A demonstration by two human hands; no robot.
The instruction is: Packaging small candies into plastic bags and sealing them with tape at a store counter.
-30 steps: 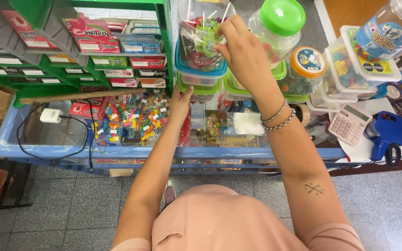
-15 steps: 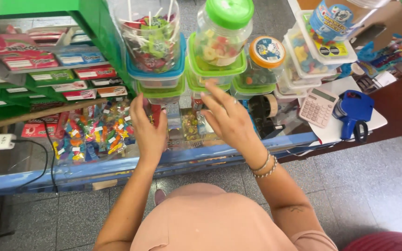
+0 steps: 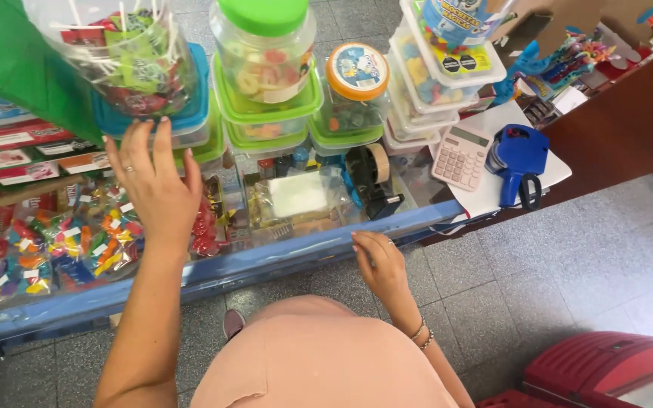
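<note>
Blue-lidded tub (image 3: 183, 125) meets left hand (image 3: 153, 189); right hand (image 3: 379, 264) hangs by counter edge (image 3: 289, 253).

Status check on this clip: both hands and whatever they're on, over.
Left hand open, fingertips on blue-lidded clear plastic tub. Right hand empty, low by blue counter edge. Nothing between them.

- green-lidded clear jar (image 3: 264, 45) beyond the right hand (image 3: 381, 266)
- blue-lidded tub (image 3: 183, 119) at the left hand (image 3: 154, 187) fingertips
- blue label gun (image 3: 518, 160) far right
- multicoloured sweets (image 3: 54, 249) beside the left hand
</note>
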